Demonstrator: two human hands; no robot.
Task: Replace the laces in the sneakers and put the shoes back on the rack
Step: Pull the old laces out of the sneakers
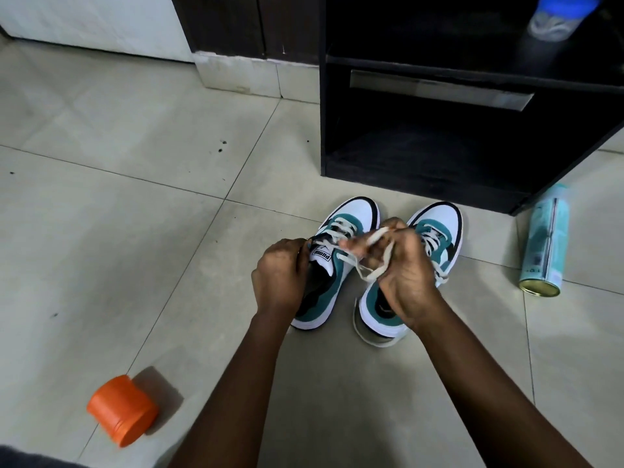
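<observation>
Two white, teal and black sneakers stand side by side on the tiled floor, toes pointing at the rack. My left hand (282, 276) grips the tongue and collar of the left sneaker (341, 251). My right hand (400, 265) holds the loose end of its off-white lace (368, 268), wound round the fingers, over the right sneaker (435, 231). The left sneaker's lower eyelets are laced. The right sneaker is laced too, with a lace end trailing behind its heel. The black shoe rack (439, 140) stands just beyond, its lower shelf bare.
A teal spray can (545, 244) lies on the floor to the right of the shoes. An orange round container (123, 412) lies at the lower left. A blue-capped bottle (557, 18) sits on the rack's upper part. White wall base at back left.
</observation>
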